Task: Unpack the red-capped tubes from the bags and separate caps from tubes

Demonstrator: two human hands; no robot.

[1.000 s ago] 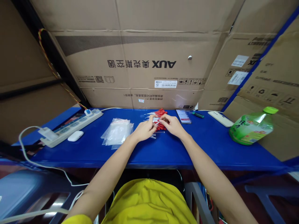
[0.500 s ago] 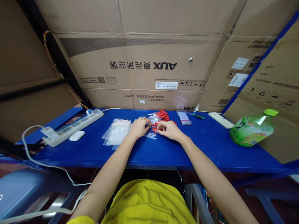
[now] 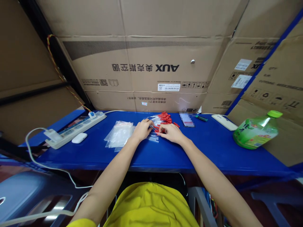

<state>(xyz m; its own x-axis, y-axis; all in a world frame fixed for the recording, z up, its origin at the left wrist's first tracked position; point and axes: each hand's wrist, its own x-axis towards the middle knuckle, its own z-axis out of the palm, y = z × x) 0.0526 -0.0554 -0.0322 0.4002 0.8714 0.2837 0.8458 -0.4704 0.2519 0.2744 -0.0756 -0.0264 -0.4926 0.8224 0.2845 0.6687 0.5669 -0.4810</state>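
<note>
A heap of thin clear tubes with red caps (image 3: 163, 119) lies on the blue table (image 3: 165, 151) near its back edge. My left hand (image 3: 142, 130) rests at the heap's left side, fingers curled onto the tubes. My right hand (image 3: 170, 132) sits at the heap's near right, fingers pinched on red-capped tubes. Both hands lie low on the table, close together. A few clear tubes (image 3: 153, 138) show between and below the hands. A stack of clear plastic bags (image 3: 118, 134) lies just left of my left hand.
A white power strip (image 3: 75, 129) with cables and a white earbud case (image 3: 79, 137) lie at the left. A phone (image 3: 187, 119), a green-handled tool (image 3: 201, 118), a white remote-like object (image 3: 223, 121) and a green bottle (image 3: 257, 129) on its side are at the right. Cardboard boxes (image 3: 151, 69) wall the back.
Both hands dropped from slightly raised onto the tube heap and shifted a little toward me. More red caps now show beyond the fingers.
</note>
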